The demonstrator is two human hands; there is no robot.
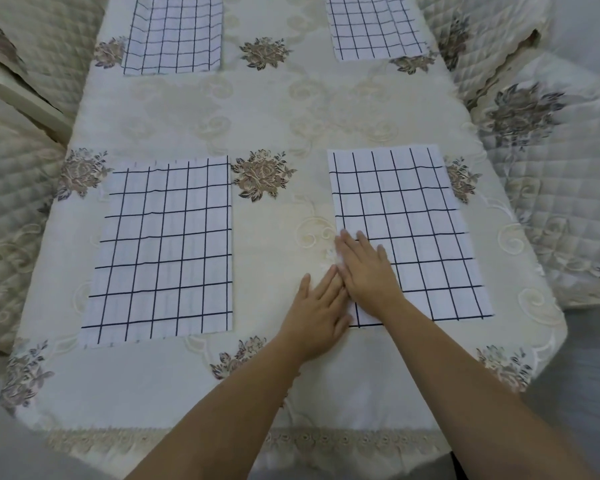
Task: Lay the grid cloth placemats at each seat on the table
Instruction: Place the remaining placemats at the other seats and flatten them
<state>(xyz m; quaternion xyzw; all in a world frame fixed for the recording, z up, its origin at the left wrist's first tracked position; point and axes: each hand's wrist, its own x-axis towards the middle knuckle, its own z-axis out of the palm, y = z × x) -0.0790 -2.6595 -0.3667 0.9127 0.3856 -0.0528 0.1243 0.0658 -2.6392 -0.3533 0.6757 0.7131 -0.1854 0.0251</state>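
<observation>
Your right hand [364, 268] presses flat, fingers straight, on the grid placemat [423, 220]. Your left hand [317, 311] lies flat at the placemat's left edge. It stretches lengthwise away from you on the worktop [274, 109], mostly rightward of both hands.

One camera, worn on my head.
It looks forward and down from the near end of the table [274, 109], wide-angle and close. My left hand [317, 315] and right hand [364, 268] sit just below centre, the far-left placemat [174, 36] runs off the top edge, and a padded chair [551, 150] bends in at the right.
</observation>
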